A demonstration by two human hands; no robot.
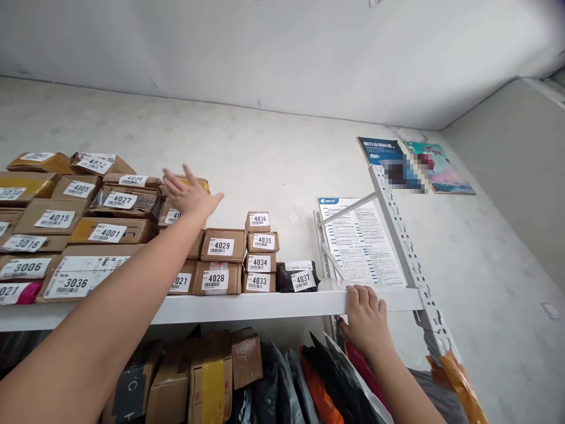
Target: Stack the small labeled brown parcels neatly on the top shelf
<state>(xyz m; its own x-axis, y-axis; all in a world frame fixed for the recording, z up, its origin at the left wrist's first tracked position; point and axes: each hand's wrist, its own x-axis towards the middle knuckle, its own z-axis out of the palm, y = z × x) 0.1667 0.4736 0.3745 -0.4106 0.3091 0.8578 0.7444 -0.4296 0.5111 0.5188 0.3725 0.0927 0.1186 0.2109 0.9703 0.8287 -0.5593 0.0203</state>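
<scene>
My left hand (188, 191) is raised with its fingers spread, in front of the upper boxes on the shelf. Partly behind it is a cardboard box (170, 217) whose label is half covered; I cannot tell whether the hand touches it. My right hand (367, 318) is wrapped over the front edge of the white shelf beam (273, 305). To the left of that hand sits a black parcel (289, 278) labelled 4037. Next to it stands a stack of small boxes (259, 262), with 4036 on top. Boxes 4029 (226, 244) and 4028 (207, 278) are stacked beside these.
Many labelled cardboard boxes (55, 219) are piled on the left of the shelf. Below are more boxes (170, 388) and upright bagged parcels (318, 388). A perforated white post (406, 247) rises at the right, before a printed notice (359, 241). Posters (445, 168) hang on the wall.
</scene>
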